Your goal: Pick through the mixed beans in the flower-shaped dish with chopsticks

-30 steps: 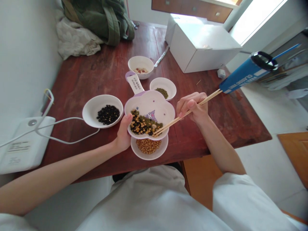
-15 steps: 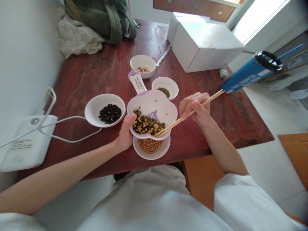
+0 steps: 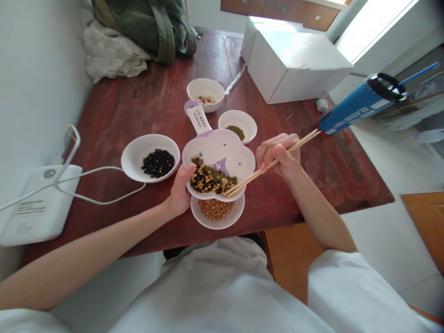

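Note:
My left hand (image 3: pixel 180 192) grips the near left rim of a flower-shaped white and purple dish (image 3: pixel 239 155) that holds mixed yellow, green and black beans (image 3: pixel 210 178). The dish is tilted over a small white bowl of yellow soybeans (image 3: pixel 215 210) at the table's front edge. My right hand (image 3: pixel 279 155) is closed on a pair of wooden chopsticks (image 3: pixel 267 165). Their tips rest in the mixed beans at the dish's near right edge.
A bowl of black beans (image 3: pixel 151 157), a bowl of green beans (image 3: pixel 237 126) and a bowl of pale beans (image 3: pixel 205 95) stand around the dish. A white device with cable (image 3: pixel 33 203) lies left; a white box (image 3: pixel 294 64), green bag (image 3: pixel 152 25) and blue bottle (image 3: pixel 360 104) lie behind.
The view shifted slightly. My hands, the dish and the chopsticks have hardly moved; the chopstick tips stay in the mixed beans.

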Action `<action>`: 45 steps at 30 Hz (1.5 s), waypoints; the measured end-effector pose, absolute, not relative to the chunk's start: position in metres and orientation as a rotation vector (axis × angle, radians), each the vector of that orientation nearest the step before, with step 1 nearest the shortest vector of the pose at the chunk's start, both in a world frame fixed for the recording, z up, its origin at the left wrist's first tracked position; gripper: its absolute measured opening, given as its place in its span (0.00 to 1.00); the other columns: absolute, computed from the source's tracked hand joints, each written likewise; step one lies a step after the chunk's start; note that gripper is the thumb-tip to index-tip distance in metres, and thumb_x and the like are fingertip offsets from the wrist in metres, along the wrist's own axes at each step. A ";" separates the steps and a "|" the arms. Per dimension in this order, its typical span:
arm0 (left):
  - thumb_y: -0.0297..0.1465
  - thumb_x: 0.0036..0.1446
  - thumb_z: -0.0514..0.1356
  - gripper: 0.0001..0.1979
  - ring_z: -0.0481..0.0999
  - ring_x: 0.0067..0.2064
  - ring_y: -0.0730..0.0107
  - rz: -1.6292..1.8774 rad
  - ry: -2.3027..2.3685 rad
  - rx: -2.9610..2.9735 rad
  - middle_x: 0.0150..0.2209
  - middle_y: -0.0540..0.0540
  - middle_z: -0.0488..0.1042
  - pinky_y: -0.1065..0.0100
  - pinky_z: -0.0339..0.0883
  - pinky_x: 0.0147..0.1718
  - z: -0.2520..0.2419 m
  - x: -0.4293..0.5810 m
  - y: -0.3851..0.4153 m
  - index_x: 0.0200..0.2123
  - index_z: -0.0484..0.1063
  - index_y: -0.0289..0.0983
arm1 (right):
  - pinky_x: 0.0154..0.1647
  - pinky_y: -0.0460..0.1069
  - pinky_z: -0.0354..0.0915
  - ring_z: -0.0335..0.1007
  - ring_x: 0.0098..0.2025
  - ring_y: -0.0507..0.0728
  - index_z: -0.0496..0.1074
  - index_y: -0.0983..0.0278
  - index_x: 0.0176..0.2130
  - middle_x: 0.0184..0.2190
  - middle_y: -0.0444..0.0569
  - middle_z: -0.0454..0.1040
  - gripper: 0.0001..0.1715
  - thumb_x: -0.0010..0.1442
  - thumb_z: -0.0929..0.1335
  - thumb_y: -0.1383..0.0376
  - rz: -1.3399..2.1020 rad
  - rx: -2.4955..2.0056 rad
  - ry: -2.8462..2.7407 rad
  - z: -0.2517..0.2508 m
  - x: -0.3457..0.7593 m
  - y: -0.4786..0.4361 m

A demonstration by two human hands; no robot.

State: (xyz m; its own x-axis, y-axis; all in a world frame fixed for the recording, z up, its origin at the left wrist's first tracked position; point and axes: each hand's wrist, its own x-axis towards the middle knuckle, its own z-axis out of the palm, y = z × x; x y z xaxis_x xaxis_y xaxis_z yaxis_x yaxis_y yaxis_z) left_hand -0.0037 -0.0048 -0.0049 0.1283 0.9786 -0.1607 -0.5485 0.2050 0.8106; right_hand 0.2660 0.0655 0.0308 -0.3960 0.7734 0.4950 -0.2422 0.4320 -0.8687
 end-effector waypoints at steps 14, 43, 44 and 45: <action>0.56 0.52 0.82 0.25 0.79 0.76 0.27 1.258 0.826 0.667 0.44 0.44 0.92 0.46 0.79 0.73 0.000 -0.002 -0.005 0.36 0.80 0.44 | 0.14 0.46 0.65 0.76 0.17 0.55 0.85 0.59 0.19 0.17 0.51 0.81 0.41 0.74 0.77 0.38 1.153 -0.508 -1.596 0.026 0.269 0.065; 0.59 0.50 0.83 0.34 0.86 0.70 0.26 1.251 0.808 0.673 0.49 0.39 0.94 0.40 0.84 0.69 -0.003 -0.002 -0.005 0.48 0.88 0.40 | 0.13 0.48 0.62 0.71 0.13 0.54 0.85 0.59 0.19 0.15 0.50 0.78 0.41 0.76 0.76 0.39 1.006 -0.549 -1.525 0.026 0.274 0.060; 0.60 0.49 0.83 0.35 0.87 0.69 0.26 1.250 0.798 0.673 0.49 0.39 0.94 0.40 0.84 0.69 -0.003 -0.002 -0.005 0.48 0.88 0.39 | 0.13 0.48 0.62 0.70 0.12 0.54 0.84 0.59 0.18 0.15 0.50 0.78 0.42 0.75 0.76 0.39 0.991 -0.562 -1.515 0.027 0.275 0.060; 0.60 0.49 0.83 0.35 0.87 0.69 0.27 1.247 0.790 0.670 0.49 0.39 0.94 0.40 0.84 0.69 -0.003 -0.002 -0.005 0.48 0.89 0.39 | 0.13 0.49 0.62 0.69 0.12 0.54 0.84 0.59 0.18 0.14 0.50 0.78 0.42 0.75 0.76 0.38 0.975 -0.579 -1.510 0.029 0.276 0.060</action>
